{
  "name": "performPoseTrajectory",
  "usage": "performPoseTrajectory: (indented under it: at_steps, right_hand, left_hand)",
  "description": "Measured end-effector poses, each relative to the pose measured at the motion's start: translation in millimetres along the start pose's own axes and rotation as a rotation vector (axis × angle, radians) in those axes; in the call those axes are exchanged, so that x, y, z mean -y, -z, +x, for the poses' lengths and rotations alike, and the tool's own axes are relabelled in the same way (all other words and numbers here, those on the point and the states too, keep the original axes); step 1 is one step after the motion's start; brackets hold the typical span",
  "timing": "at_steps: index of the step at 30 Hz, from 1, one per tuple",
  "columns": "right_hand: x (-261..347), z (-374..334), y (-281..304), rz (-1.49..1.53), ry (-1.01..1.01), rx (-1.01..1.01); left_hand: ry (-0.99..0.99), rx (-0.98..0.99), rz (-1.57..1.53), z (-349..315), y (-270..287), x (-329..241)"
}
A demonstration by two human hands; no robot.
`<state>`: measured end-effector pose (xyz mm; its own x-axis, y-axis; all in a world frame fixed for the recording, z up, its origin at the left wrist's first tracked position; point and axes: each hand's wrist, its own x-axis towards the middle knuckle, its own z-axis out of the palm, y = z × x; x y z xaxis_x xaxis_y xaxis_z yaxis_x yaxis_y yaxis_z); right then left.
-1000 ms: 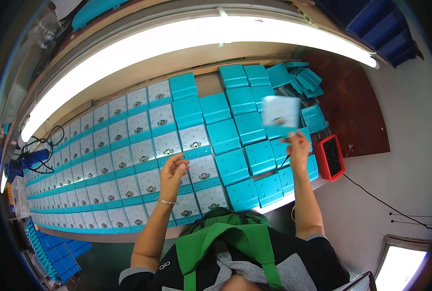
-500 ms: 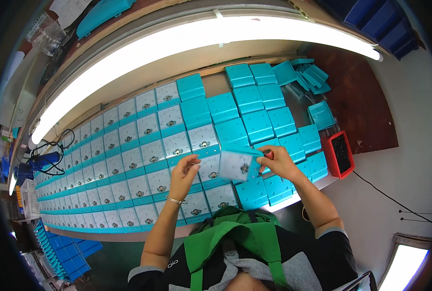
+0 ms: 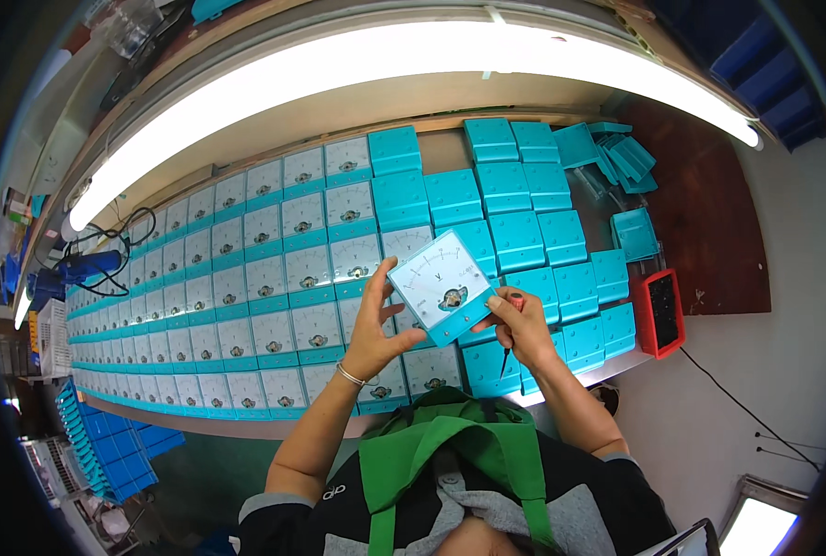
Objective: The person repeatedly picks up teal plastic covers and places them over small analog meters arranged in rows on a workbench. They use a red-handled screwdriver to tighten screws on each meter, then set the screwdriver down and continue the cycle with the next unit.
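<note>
A panel meter (image 3: 439,278) with a white dial face and a teal base is tilted above the rows, its dial turned up. My right hand (image 3: 524,332) grips its lower right corner between thumb and fingers. That hand also holds a screwdriver (image 3: 517,302) with a red handle, its dark shaft pointing down. Along the meter's left side is my left hand (image 3: 376,326), with the index finger at the corner and the thumb by the lower edge. Below lie rows of similar meters (image 3: 318,326), dials up. Teal housings (image 3: 519,239) stand in rows to the right.
A red tray (image 3: 646,320) of small dark parts sits at the table's right edge. Loose teal covers (image 3: 628,157) are heaped at the back right. A blue tool (image 3: 88,267) with a black cord lies far left. A bright tube lamp (image 3: 413,56) spans the back.
The meter has turned in my right hand, so its dial now faces up more plainly. My left hand has moved right to its edge. The screwdriver's shaft now shows. The view has shifted slightly.
</note>
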<state>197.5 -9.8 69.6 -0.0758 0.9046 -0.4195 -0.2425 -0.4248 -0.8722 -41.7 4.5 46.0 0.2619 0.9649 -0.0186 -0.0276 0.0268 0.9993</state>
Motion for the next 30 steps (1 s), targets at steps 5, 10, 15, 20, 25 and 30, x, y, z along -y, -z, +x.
performPoseTrajectory:
  at_steps: [5, 10, 15, 20, 25, 30]
  right_hand:
    - [-9, -6, -4, 0.004, 0.010, 0.004]
    - [-9, -11, -6, 0.004, -0.001, -0.008]
    - [-16, -13, -5, 0.022, -0.006, -0.018]
    - [-10, -16, -5, 0.073, -0.046, 0.112]
    - [-10, -8, -1, -0.053, -0.146, 0.153]
    - [23, 32, 82, 0.093, 0.283, -0.341]
  left_hand:
    - [-0.061, 0.010, 0.150, 1, 0, -6]
    - [-0.114, 0.043, 0.212, 1, 1, -7]
    - [-0.096, 0.056, 0.222, 0, 0, -8]
    - [-0.101, 0.098, 0.203, -1, 6, -4]
    - [-0.081, 0.141, 0.165, 2, 4, -14]
    - [-0.113, 0.011, 0.252, -2, 12, -21]
